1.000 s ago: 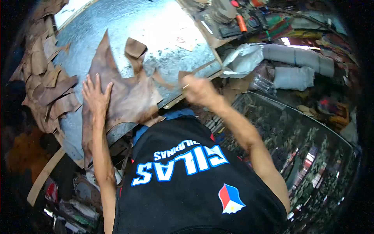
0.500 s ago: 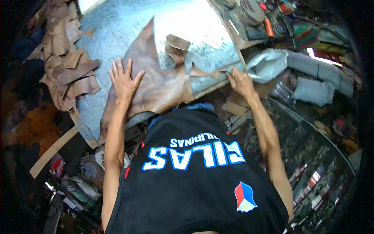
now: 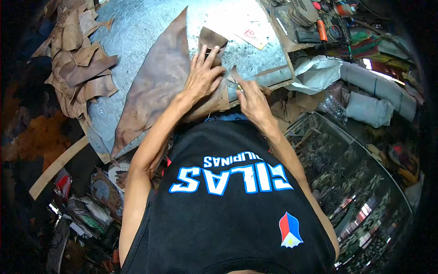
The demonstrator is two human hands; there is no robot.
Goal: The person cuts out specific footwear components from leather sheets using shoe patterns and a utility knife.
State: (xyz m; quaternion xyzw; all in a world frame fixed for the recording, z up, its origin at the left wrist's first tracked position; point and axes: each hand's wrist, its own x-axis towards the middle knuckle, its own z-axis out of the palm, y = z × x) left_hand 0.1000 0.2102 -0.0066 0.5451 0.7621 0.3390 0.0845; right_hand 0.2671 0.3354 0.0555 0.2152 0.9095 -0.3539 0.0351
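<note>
A large brown piece of leather (image 3: 155, 77) with a pointed top lies on the grey metal work surface (image 3: 123, 36). My left hand (image 3: 203, 75) presses flat with spread fingers on the leather's right part, its fingertips at a smaller dark brown piece (image 3: 212, 39). Just to the right, my right hand (image 3: 253, 100) is closed round a small knife (image 3: 239, 86), whose handle mostly hides in the fingers. A narrow brown strip (image 3: 273, 71) lies near the surface's right edge.
Leather scraps (image 3: 77, 68) are heaped at the left. A marked paper (image 3: 251, 35) lies at the top. An orange tool (image 3: 322, 30) and other items sit at the upper right, above a white plastic bag (image 3: 319, 73). A glass-topped case (image 3: 346, 169) stands at the lower right.
My left hand has moved right, from the leather's middle to the dark piece. My right hand has come left from the surface's right edge, and the knife now shows in it.
</note>
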